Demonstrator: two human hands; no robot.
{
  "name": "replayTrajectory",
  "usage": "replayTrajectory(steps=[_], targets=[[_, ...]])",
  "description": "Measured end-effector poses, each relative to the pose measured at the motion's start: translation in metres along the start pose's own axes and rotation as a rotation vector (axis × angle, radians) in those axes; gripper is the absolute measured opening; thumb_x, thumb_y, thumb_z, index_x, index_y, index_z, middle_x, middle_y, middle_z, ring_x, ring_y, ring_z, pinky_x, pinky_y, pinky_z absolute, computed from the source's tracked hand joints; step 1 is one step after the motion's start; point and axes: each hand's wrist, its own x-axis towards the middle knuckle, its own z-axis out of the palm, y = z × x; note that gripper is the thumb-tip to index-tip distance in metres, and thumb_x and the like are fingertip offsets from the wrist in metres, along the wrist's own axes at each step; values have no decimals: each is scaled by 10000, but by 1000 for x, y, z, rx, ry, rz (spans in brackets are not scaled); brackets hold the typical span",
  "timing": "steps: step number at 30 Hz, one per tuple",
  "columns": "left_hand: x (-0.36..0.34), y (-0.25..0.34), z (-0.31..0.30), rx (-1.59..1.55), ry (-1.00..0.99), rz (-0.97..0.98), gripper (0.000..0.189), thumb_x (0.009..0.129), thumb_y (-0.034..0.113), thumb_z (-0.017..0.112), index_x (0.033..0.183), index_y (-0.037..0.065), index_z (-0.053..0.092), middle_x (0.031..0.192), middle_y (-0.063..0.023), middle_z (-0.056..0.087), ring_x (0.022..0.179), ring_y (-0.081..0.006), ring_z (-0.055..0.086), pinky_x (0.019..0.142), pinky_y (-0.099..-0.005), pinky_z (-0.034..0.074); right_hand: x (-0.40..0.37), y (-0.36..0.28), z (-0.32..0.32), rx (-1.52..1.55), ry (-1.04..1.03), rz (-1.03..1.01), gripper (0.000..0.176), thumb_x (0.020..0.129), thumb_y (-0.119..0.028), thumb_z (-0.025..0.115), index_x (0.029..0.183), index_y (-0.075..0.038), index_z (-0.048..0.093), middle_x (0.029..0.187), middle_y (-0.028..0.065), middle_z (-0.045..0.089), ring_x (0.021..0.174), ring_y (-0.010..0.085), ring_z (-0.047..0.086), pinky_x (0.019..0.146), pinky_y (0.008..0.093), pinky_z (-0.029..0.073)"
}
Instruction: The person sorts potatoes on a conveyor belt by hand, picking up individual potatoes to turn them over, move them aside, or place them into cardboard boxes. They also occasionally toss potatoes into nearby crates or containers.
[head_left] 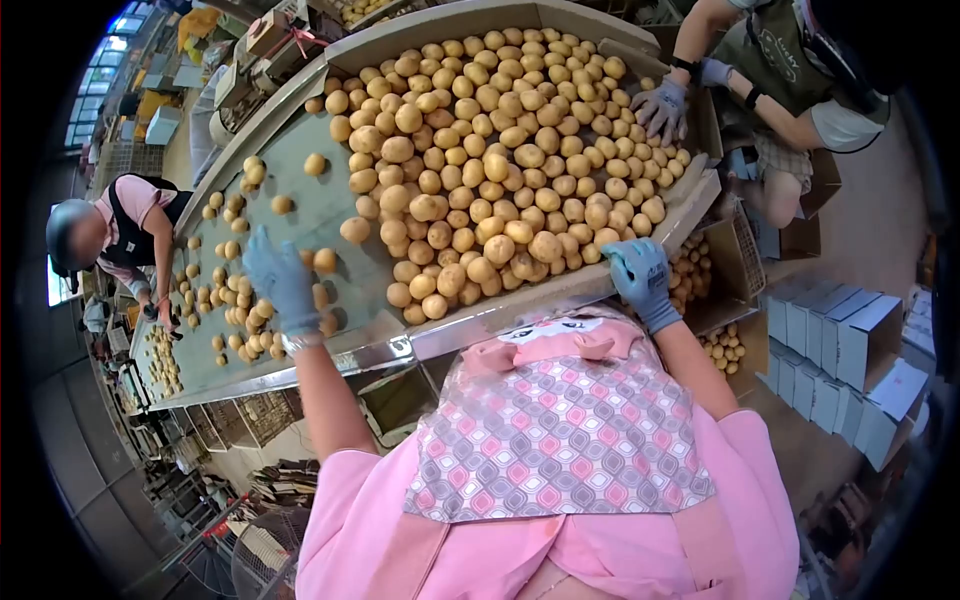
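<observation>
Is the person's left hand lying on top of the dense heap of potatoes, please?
No, the left hand is over the green belt beside a few scattered potatoes, to one side of the dense heap.

The only word I could make out was "LUCKY", in pale, curved lettering on the dark apron [779, 60] of the co-worker at the upper right; the marks beside it were too small to read. The gloved right hand [641, 274] bore small dark print on its back, too blurred to read.
</observation>
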Motion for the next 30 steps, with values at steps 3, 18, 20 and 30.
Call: replayTrajectory(steps=[3,18,20,30], targets=[[-42,119,-37,-585,-104,-53,544,951,182,740,1468,54,627,1499,-241,581,1412,-441,515,1192,-541,412,7,1,-2,4,-25,1,132,894,-156,713,1016,-159,763,840,40,671,798,298,632,754,458,486],[-57,51,-21,91,4,-225,474,928,172,713,1394,92,675,1293,-156,670,1198,-372,608,1017,-517,488,28,33,-14,211,-263,-118,176,905,-127,726,1076,-107,764,859,93,698,770,317,658,691,427,547],[-45,118,-39,-276,-100,-20,447,907,141,733,1346,68,693,1274,-163,670,1185,-388,604,1023,-511,488,27,35,-14,205,-292,-101,190,917,-135,720,1099,-110,768,854,87,697,758,309,658,688,422,544],[7,286,37,-222,-631,305,376,890,126,789,1258,146,714,1141,-86,687,1021,-324,683,916,-464,572,45,24,-14,268,-314,-58,285,949,-150,680,1207,-120,796,1018,106,777,852,304,722,761,379,586]])
